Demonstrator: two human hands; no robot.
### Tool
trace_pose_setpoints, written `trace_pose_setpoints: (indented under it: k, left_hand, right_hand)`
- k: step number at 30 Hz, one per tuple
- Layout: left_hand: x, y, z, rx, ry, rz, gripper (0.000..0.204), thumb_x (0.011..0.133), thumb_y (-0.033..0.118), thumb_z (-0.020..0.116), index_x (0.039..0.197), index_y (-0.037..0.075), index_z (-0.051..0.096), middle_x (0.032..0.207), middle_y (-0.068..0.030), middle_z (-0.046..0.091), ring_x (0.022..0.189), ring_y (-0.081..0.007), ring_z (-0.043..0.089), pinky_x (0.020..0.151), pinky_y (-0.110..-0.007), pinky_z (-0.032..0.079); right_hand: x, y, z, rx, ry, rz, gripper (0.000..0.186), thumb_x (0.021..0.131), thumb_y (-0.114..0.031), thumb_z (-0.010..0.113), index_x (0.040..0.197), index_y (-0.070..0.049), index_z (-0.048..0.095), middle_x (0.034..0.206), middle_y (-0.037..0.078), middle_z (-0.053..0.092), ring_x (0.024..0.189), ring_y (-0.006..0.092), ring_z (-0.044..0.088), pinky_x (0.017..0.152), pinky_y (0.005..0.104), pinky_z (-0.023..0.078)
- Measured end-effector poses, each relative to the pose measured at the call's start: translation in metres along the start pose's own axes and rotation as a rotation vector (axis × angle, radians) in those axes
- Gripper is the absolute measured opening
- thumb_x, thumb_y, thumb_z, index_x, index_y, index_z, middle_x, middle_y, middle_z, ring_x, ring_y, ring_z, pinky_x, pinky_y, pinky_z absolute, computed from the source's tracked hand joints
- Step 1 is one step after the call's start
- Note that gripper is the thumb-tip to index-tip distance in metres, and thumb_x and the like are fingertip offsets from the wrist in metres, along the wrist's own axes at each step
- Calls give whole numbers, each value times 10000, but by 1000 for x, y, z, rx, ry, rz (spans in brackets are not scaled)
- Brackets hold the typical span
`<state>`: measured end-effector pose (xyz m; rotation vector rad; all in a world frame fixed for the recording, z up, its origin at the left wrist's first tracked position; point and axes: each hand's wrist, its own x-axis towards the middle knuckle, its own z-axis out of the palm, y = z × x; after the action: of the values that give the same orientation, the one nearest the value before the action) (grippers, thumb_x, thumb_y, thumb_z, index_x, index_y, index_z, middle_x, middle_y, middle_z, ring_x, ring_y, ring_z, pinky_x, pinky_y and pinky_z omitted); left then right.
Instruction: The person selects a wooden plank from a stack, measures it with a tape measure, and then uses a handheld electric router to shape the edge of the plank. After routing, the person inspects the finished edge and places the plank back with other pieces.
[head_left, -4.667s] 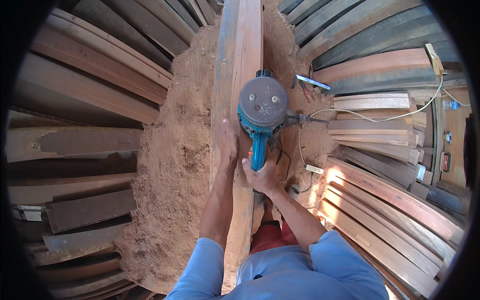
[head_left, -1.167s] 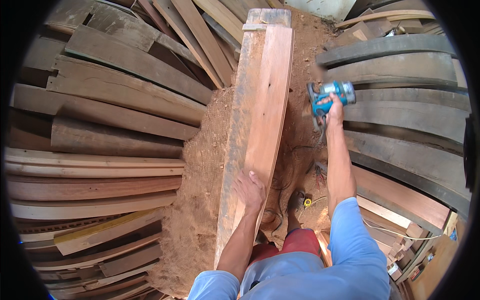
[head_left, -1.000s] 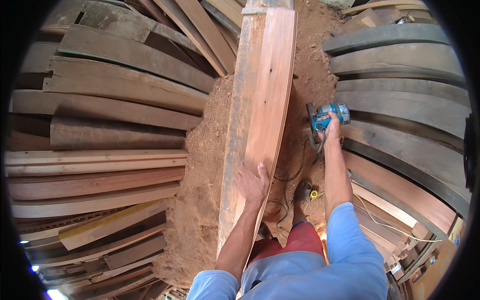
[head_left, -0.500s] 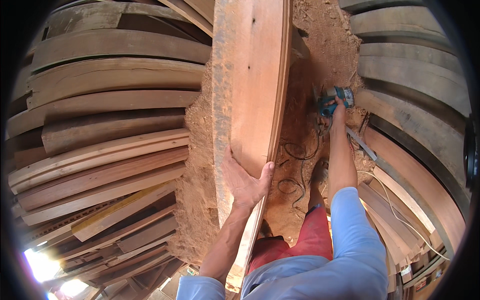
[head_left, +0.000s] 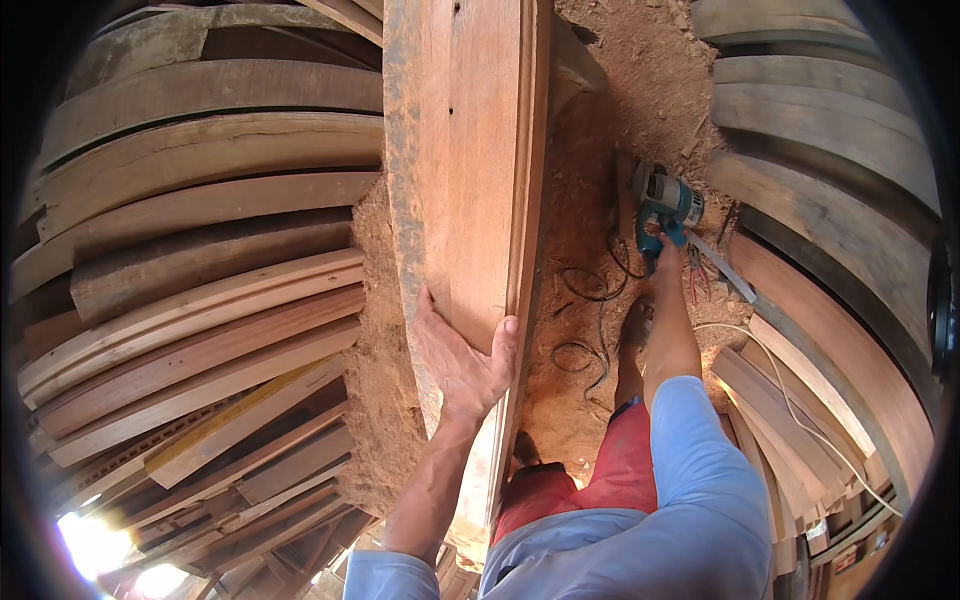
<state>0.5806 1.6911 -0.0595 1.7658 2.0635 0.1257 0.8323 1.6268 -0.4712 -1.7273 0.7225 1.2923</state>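
A long reddish-brown timber plank [head_left: 480, 180] with a stepped profile along its right edge runs away from me. My left hand [head_left: 465, 365] lies on its near part, fingers stretched toward the left edge and thumb spread over the profiled edge. Off to the right, low beside the plank, is a teal and grey corded power tool [head_left: 668, 215]; its exact kind is unclear. My right hand [head_left: 669, 262] is on the tool's rear handle, with the fingers mostly hidden. A black cord [head_left: 602, 335] loops over the ground near it.
Stacked boards [head_left: 200, 240] line the left side, and more timber [head_left: 820, 130] lies along the right. Sawdust [head_left: 375, 420] covers the ground. A metal strip [head_left: 725, 268] lies beside the tool, and a pale cable [head_left: 790, 395] curves over the wood at right.
The whole view has shifted, so the plank appears farther left. The power tool has turned, and my right hand now shows at its near end. My left hand keeps its place on the plank.
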Motion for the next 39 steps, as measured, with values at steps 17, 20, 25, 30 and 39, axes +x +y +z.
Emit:
trace_pose_setpoints:
  k: [17,20,25,30,39]
  left_hand:
    - [-5,-6,-2,46,75,-116,1095,786,506,745,1574,-26,200,1533,-289,357,1365,-457,394,1166,-558,271]
    - [-7,15,-21,122,-72,-128,1072,792,482,749,1591,19,204,1567,-291,323,1457,-426,316,1187,-564,239]
    - [-104,-62,-34,-66,229,-12,1131,767,474,793,1608,54,164,1587,-277,276,1461,-453,265,1188,-622,182]
    - [-300,-167,-66,-10,-113,-364,1312,705,537,849,1607,24,46,1611,-282,196,1452,-505,227,1183,-651,154]
    - [-447,-234,-29,23,-407,-442,1412,592,486,902,1613,55,26,1447,-259,326,1357,-433,295,1176,-573,194]
  right_hand:
    - [-164,10,-92,-1058,-301,-1069,194,846,-117,684,964,35,662,896,231,699,877,369,687,803,404,531]
    - [-186,43,-107,-824,-494,-583,290,893,-100,655,1136,58,640,970,135,712,855,226,689,777,343,555]
    - [-307,50,-120,-874,-637,-348,339,966,-206,642,1243,-14,602,1073,101,704,822,163,672,708,298,551]
    - [-387,97,-135,-808,-845,-157,482,963,-326,659,1305,-1,564,1098,106,667,901,184,656,793,307,528]
    - [-439,174,-127,-751,-820,-221,385,1002,-366,612,1241,-64,605,1170,54,680,1001,195,676,928,381,514]
